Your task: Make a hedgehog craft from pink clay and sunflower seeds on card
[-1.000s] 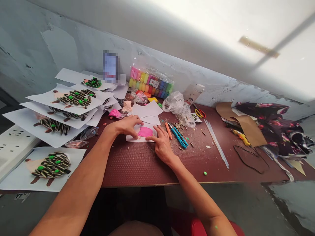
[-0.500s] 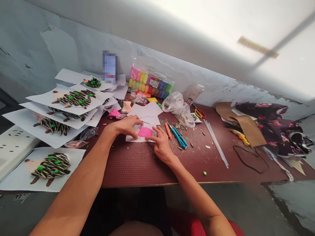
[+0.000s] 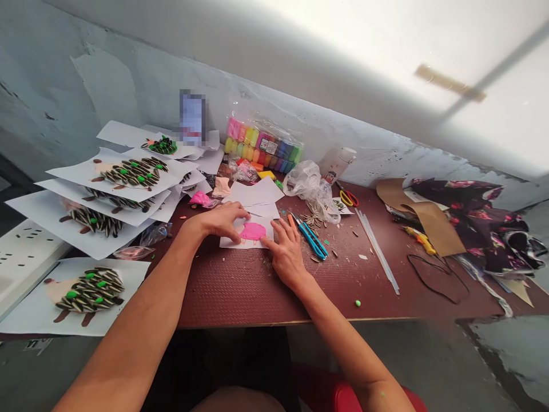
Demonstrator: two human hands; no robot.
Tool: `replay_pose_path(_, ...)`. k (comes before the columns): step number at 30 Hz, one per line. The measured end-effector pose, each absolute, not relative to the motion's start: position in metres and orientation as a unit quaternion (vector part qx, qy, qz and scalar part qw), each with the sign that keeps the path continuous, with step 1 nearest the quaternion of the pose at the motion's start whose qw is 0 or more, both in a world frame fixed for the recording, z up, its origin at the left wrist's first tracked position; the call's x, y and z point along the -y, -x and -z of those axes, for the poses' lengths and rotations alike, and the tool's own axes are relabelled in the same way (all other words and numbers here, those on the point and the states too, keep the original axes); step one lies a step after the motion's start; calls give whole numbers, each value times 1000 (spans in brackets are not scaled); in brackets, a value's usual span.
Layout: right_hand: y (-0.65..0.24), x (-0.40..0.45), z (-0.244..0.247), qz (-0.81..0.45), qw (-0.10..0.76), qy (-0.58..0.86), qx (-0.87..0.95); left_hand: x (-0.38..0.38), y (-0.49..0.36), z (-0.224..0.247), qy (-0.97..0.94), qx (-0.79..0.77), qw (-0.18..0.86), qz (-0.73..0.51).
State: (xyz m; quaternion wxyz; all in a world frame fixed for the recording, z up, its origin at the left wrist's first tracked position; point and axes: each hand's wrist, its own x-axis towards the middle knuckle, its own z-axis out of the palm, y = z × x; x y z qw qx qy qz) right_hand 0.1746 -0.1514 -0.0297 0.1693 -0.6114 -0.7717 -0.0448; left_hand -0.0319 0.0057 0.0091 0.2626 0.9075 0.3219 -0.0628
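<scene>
Person's L hand (image 3: pixel 225 221) & R hand (image 3: pixel 286 249) bare, ditto forearms (image 3: pixel 148 320). Green speck (image 3: pixel 383 393) on R arm (image 3: pixel 345 346) nr. elbow (image 3: pixel 374 388); lap (image 3: pixel 218 366) dark, too dim to tell.

Nearer the person than the pink clay (image 3: pixel 253 231), bare tabletop (image 3: pixel 235 292) leaves passage; to its right, the right hand (image 3: pixel 286 249) and blue-handled tool (image 3: pixel 313 240) obstruct; beyond them, a plastic bag (image 3: pixel 305 182).

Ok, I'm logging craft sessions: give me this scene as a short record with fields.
Left hand: at the pink clay patch's left edge
Right hand: at its right edge
Under patch: white paper
Right of hands: blue-handled tool, sunflower seeds
Behind: multicoloured clay pack
Left: piled hedgehog pictures
</scene>
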Motion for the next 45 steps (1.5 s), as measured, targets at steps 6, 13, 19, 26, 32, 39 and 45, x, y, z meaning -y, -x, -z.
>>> replay_pose_path(6,-176,151,30,58,176,623,760,-6,32,-8,-910,-319,259,63)
replay_pose_path(13,-174,149,31,47,156,648,744,-8,31,-6,-913,-315,250,63)
replay_pose_path(19,-173,143,19,3,146,689,710,-6,30,-8,-912,-321,249,66)
replay_pose_path(26,-171,136,5,-39,78,687,721,-5,29,-10,-911,-321,250,71)
replay_pose_path(32,-172,122,-2,-28,86,695,713,-5,29,-10,-912,-320,247,68)
replay_pose_path(39,-163,108,-8,-36,24,671,740,-4,29,-10,-912,-320,250,64)
replay_pose_path(45,-164,105,-8,-17,42,663,747,-2,28,-12,-910,-324,250,64)
